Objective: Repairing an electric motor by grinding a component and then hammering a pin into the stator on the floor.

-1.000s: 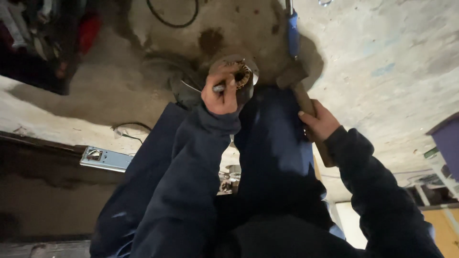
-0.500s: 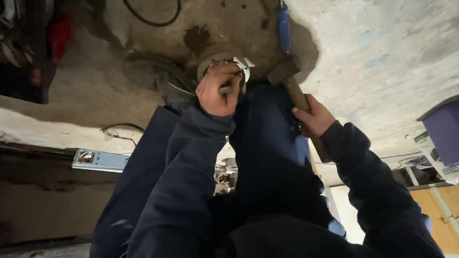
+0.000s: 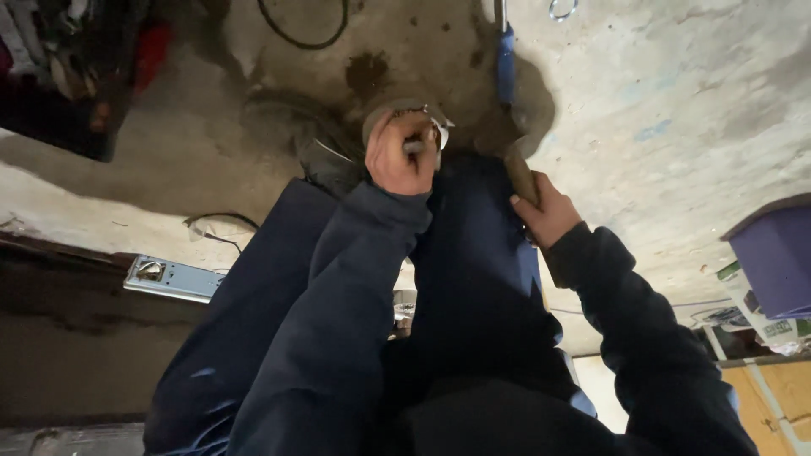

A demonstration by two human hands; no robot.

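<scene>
The person sits low over a concrete floor, both arms in dark blue sleeves reaching forward past the knees. The left hand is bent at the wrist, knuckles up, its fingers curled closed around a thin metal rod like a punch or chisel, which sticks out sideways from the fist. The hand rests on top of a round metal part, of which only the upper rim and a pale edge at the right show; the rest is hidden behind the hand. This part sits on the floor just ahead of the knees, beside a dark oily stain.

The right hand is lower and nearer the body, forearm angled in from the right. Its fingers are wrapped tight around the wooden handle of a hammer, whose dark head points up toward the round part and lies close to it; whether they touch cannot be told.

Beyond the hammer a blue-handled tool lies on the floor. A black cable loops at the top, a flat silver metal plate lies to the left, and a purple bin stands at the right edge.
</scene>
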